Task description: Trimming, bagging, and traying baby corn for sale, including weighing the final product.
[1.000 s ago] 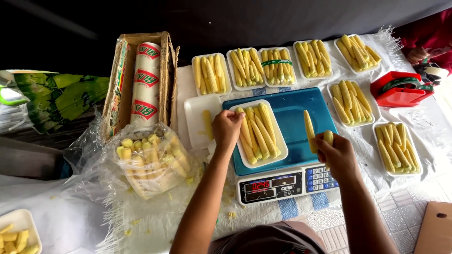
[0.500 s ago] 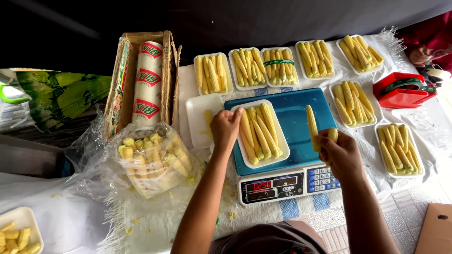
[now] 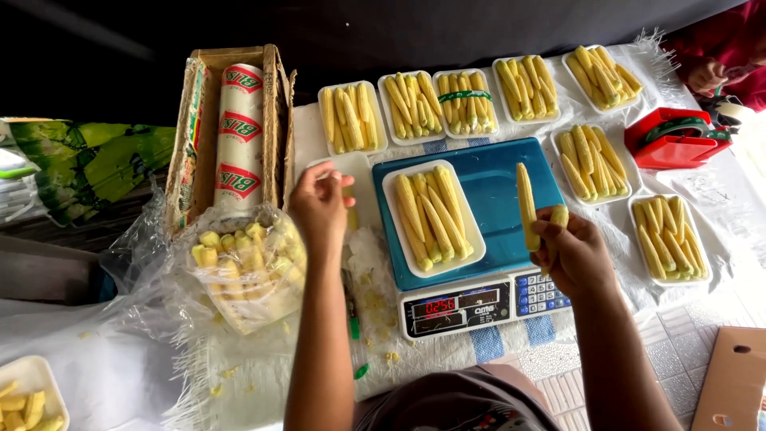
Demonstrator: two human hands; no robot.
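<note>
1. the right hand (image 3: 576,257) is raised over the right edge of the blue scale (image 3: 495,191), its fingers (image 3: 549,231) clenched around two pieces of baby corn (image 3: 527,206); the long one stands nearly upright, and a short stub shows just to its right.
2. the left hand (image 3: 321,206) hovers left of the scale, above an empty white tray (image 3: 361,172) on the tabletop (image 3: 718,199). its fingers are curled in a loose pinch; whether they grip anything cannot be told.
3. a filled tray (image 3: 432,215) of baby corn rests on the scale's blue platform, between the two hands, touching neither.
4. the scale's display and keypad face the near side.
5. seven more filled trays lie along the far and right sides of the scale.
6. a clear plastic bag (image 3: 247,267) of corn pieces sits near the left hand, on its left.
7. behind the bag, a cardboard box (image 3: 195,136) holds a roll of wrap (image 3: 238,136).
8. a red tape dispenser (image 3: 674,140) stands at the far right, beside another person's hand (image 3: 706,76).
</note>
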